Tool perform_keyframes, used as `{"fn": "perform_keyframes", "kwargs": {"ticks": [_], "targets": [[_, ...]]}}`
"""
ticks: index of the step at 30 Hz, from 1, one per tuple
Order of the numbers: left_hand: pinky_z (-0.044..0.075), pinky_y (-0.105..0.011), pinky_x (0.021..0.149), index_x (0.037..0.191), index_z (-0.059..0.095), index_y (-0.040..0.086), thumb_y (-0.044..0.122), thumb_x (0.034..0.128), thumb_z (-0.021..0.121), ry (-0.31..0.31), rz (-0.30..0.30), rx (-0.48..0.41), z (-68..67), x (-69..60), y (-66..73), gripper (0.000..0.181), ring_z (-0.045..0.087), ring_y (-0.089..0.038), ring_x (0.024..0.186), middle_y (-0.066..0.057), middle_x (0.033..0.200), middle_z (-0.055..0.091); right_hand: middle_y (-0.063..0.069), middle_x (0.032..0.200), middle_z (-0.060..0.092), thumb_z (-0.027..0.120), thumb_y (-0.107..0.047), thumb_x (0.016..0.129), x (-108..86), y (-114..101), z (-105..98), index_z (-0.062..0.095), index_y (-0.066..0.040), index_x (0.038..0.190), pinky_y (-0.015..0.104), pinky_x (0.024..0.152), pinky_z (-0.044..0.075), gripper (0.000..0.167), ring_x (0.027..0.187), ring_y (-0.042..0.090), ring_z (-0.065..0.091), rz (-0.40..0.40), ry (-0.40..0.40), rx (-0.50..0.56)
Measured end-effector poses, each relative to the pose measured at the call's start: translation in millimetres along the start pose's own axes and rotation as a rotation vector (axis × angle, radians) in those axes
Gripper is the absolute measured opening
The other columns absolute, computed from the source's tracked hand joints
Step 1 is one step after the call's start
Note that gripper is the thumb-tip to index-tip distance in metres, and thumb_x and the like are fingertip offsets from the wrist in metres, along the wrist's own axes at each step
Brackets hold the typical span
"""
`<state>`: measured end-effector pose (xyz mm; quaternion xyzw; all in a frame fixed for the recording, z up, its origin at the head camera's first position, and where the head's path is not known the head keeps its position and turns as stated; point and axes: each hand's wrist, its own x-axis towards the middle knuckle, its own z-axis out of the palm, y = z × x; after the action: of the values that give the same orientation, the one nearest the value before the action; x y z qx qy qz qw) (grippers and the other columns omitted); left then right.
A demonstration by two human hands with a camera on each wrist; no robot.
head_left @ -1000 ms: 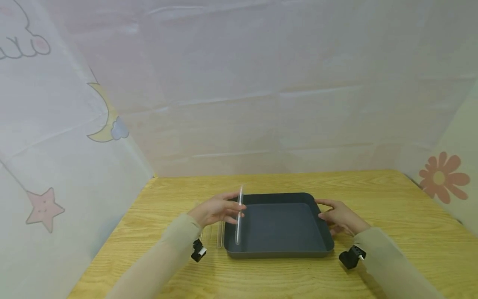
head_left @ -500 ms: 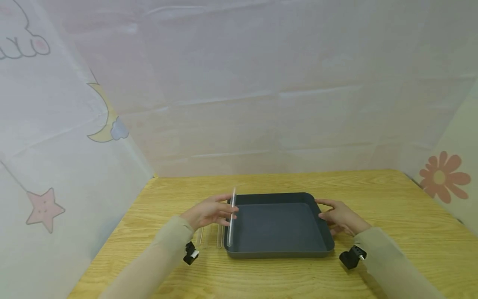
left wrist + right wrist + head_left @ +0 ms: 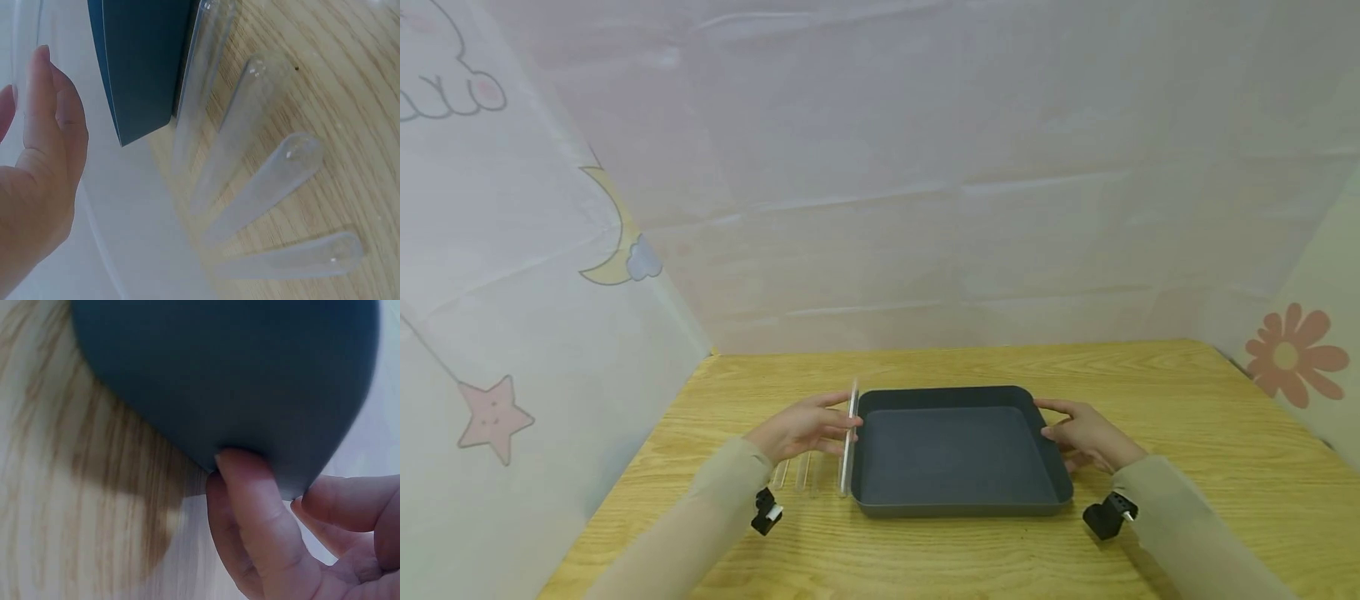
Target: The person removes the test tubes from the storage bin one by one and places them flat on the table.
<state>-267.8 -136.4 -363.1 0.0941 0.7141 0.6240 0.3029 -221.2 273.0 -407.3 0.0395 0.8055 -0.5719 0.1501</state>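
My left hand (image 3: pixel 805 429) pinches a clear test tube (image 3: pixel 848 457) between thumb and fingers, just off the left side of a dark grey rectangular tray (image 3: pixel 955 510). In the left wrist view, that hand is at the left edge, and only part of the held tube (image 3: pixel 26 37) shows. Below it, several similar clear tubes (image 3: pixel 269 172) lie fanned out on the table beside the tray. My right hand (image 3: pixel 1086 435) grips the tray's right wall. Seen from the right wrist, fingertips (image 3: pixel 240 465) press its outer face while the thumb reaches the rim.
The wood-grain table (image 3: pixel 925 558) carries the tray near its middle. Behind it hangs a pale sheet (image 3: pixel 970 250), and a printed sheet (image 3: pixel 550 333) stands at the left.
My left hand has moved left with the tube, from over the tray's inside to just beyond its left edge. The right hand and tray stay put.
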Motion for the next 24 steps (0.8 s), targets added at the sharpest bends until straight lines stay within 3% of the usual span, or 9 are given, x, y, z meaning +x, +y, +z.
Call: {"fn": "perform_keyframes", "kwargs": {"ticks": [7,11,16,24], "targets": [[0.057,-0.028,0.072,0.154,0.019,0.001,0.005,0.0981,0.054,0.039,-0.001,0.013,-7.8,-4.0,-2.1,0.067,0.057,-0.033,0.117,-0.027,0.139,0.047,0.028,0.109,0.061,0.048,0.003,0.1,-0.1,0,0,0.016,0.003,0.153,0.043,0.059,0.059,0.062,0.081,0.029,0.068,-0.004,-0.001,0.003],[0.056,-0.027,0.071,0.154,0.02,0.001,0.005,0.0979,0.054,0.055,0.002,0.015,-12.6,-6.6,-2.3,0.066,0.063,-0.023,0.101,-0.024,0.134,0.053,0.032,0.113,0.058,0.047,0.003,0.1,-0.7,0,0,0.016,0.003,0.153,0.043,0.059,0.059,0.062,0.081,0.03,0.068,-0.002,0.0,0.003],[0.056,-0.025,0.067,0.154,0.019,0.001,0.005,0.0978,0.054,0.047,0.007,0.001,-18.9,-10.9,-1.4,0.067,0.062,-0.012,0.083,-0.021,0.13,0.056,0.038,0.121,0.05,0.046,0.002,0.1,-1.9,-1,0,0.017,0.002,0.154,0.043,0.06,0.059,0.061,0.082,0.03,0.068,0.006,0.006,0.002],[0.056,-0.026,0.069,0.155,0.017,0.001,0.006,0.098,0.054,0.076,-0.008,0.01,-31.3,-18.4,-1.8,0.068,0.063,-0.019,0.092,-0.01,0.117,0.063,0.035,0.119,0.052,0.047,0.002,0.1,-3.3,-2,1,0.016,0.001,0.154,0.042,0.059,0.058,0.061,0.081,0.028,0.068,0.011,0.007,0.002]]}}
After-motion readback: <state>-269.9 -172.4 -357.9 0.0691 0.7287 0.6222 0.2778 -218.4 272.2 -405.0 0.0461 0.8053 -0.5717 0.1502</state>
